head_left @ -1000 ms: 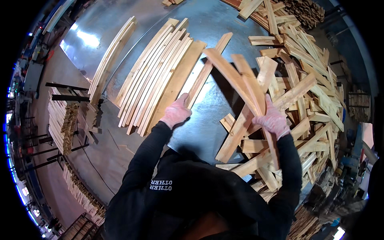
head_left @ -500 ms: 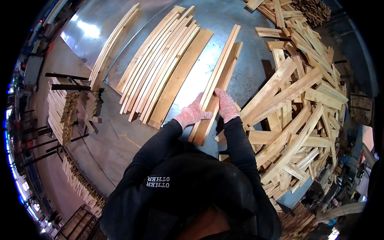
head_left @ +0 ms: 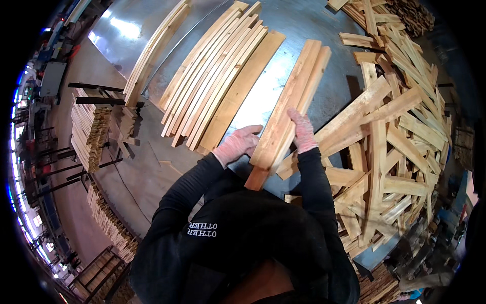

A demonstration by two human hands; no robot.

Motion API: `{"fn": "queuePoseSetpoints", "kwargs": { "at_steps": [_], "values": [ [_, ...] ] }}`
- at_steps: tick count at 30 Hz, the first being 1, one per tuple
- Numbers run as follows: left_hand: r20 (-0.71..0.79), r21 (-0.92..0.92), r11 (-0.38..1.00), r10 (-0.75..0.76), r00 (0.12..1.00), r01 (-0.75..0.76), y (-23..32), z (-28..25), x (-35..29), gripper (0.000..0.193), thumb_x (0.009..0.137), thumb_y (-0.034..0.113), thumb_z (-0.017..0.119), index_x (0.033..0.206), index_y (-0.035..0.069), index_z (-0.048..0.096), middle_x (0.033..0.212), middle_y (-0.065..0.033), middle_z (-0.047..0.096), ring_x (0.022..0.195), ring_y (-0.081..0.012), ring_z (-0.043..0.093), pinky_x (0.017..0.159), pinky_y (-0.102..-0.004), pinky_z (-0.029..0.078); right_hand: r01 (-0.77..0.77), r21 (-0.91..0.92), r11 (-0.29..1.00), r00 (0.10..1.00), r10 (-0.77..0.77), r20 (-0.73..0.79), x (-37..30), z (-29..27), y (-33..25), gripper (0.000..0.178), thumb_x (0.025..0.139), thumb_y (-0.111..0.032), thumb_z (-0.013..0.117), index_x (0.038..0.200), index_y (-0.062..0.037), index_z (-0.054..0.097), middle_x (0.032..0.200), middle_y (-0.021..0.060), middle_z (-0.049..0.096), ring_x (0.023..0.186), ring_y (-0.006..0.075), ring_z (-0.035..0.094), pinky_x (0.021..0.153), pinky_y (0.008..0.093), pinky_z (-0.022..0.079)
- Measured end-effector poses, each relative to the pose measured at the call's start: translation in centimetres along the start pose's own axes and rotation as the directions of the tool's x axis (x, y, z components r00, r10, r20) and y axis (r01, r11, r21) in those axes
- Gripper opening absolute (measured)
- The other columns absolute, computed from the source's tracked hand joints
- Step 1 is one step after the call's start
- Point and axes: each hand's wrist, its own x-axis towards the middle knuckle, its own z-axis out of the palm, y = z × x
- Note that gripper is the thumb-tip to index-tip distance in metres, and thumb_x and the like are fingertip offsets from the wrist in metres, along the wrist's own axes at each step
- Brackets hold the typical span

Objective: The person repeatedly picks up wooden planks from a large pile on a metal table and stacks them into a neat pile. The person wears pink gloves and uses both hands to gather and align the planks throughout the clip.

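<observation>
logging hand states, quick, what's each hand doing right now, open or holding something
Left hand: open, beside the wooden boards; contact can't be told.
Right hand: closed, holding the boards at their right edge.

To our left, past the metal surface, we see a stack of pale strips on a rack with black bars. Nearer us on that side are another row of strips and a dark frame. Beyond the brownish floor we make out a grey cabinet and bright lights along the left edge. Far right, we see a bundle of darker wood; near right, a small blue object, too blurred to identify.
</observation>
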Motion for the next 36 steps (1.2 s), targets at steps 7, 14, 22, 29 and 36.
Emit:
{"fn": "queuePoseSetpoints", "kwargs": {
  "at_steps": [7, 14, 22, 29, 36],
  "values": [
    [0.117, -0.096, 0.973, -0.196, 0.974, 0.208, 3.2, 5.4, -3.2, 0.034, 0.092, 0.029, 0.068, 0.112, 0.002, 0.062, 0.083, -0.0057, 0.064, 0.053, -0.0132, 0.057, 0.044, -0.0237, 0.042, 0.030, -0.045, 0.999, 0.982, -0.038, -0.185, 0.3, -1.7, -1.2, 0.051, 0.083, -0.017, 0.078, 0.124, 0.0011, 0.053, 0.103, 0.0119, 0.065, 0.088, 0.0243, 0.067, 0.077, 0.0351, 0.057],
    [-0.162, 0.316, 0.944, -0.044, 0.986, 0.094, 11.7, 4.2, -1.3, 0.024, 0.096, 0.028, 0.058, 0.089, 0.005, 0.057, 0.068, -0.0040, 0.060, 0.053, -0.0144, 0.062, 0.045, -0.0286, 0.047, 0.071, 0.041, 0.997, 0.986, -0.064, -0.153, 1.6, -2.3, -0.5, 0.042, 0.086, -0.017, 0.076, 0.117, 0.0001, 0.052, 0.088, 0.0095, 0.063, 0.070, 0.0241, 0.065, 0.062, 0.0373, 0.056],
    [-0.125, 0.985, 0.115, -0.038, 0.991, 0.129, 0.8, 5.6, -0.1, 0.032, 0.095, 0.038, 0.057, 0.104, 0.007, 0.055, 0.085, -0.0170, 0.069, 0.078, -0.0387, 0.070, 0.067, -0.0521, 0.054, 0.177, -0.360, 0.916, 0.974, -0.216, -0.070, 5.3, -0.6, 1.5, 0.103, 0.079, -0.024, 0.085, 0.154, 0.0053, 0.022, 0.130, 0.0193, 0.060, 0.118, 0.0291, 0.059, 0.103, 0.0321, 0.045],
    [-0.207, 0.967, 0.007, 0.601, 0.772, 0.254, 6.8, 1.0, 0.0, 0.070, 0.073, 0.032, 0.081, 0.128, 0.004, 0.048, 0.121, -0.0209, 0.058, 0.111, -0.0336, 0.060, 0.088, -0.0427, 0.053, 0.072, -0.671, 0.738, 0.947, -0.261, -0.186, 2.4, 1.7, 0.5, 0.096, 0.071, -0.024, 0.084, 0.148, 0.0036, 0.034, 0.128, 0.0236, 0.057, 0.115, 0.0320, 0.057, 0.097, 0.0402, 0.047],
    [-0.261, 0.912, -0.150, 0.505, 0.823, 0.381, 3.8, -2.3, 0.4, 0.079, 0.085, 0.030, 0.070, 0.150, 0.007, 0.030, 0.143, -0.0313, 0.039, 0.124, -0.0458, 0.049, 0.091, -0.0508, 0.052, 0.065, -0.341, 0.938, 0.950, -0.163, -0.268, 2.6, -9.2, 0.1, 0.059, 0.085, -0.040, 0.075, 0.124, 0.0010, 0.058, 0.117, 0.0119, 0.056, 0.098, 0.0232, 0.053, 0.086, 0.0343, 0.046]
  ]
}}
